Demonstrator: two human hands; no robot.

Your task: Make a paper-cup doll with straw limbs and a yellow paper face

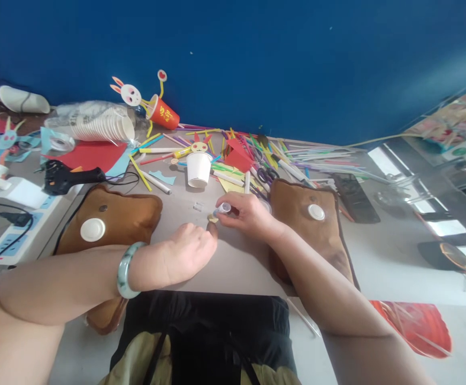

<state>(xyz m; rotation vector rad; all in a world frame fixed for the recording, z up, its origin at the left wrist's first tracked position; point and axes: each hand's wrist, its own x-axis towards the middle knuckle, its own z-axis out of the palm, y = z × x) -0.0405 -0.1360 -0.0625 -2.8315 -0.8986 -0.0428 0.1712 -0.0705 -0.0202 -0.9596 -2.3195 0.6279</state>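
Over the middle of the table my right hand [252, 216] is closed around a small white cylindrical object [225, 207], its round end facing left; its exact kind is unclear. My left hand [186, 251], below a jade-like bangle [128, 270], has its fingers curled in. Its fingertips meet a small yellowish piece [213, 218], too small to name. A clear little plastic piece [199, 206] lies just left of the white object. Behind the hands a white paper cup [199, 170] stands upright with a red-eared paper face at its rim.
Brown cushioned pads [124, 211] flank the hands, with another pad [300, 235] at right. A black glue gun [72, 176] and a power strip [20, 230] are at left. Colourful straws [329, 155], scissors [267, 175] and an orange cup puppet [163, 113] lie by the wall. A dark phone [355, 198] rests right.
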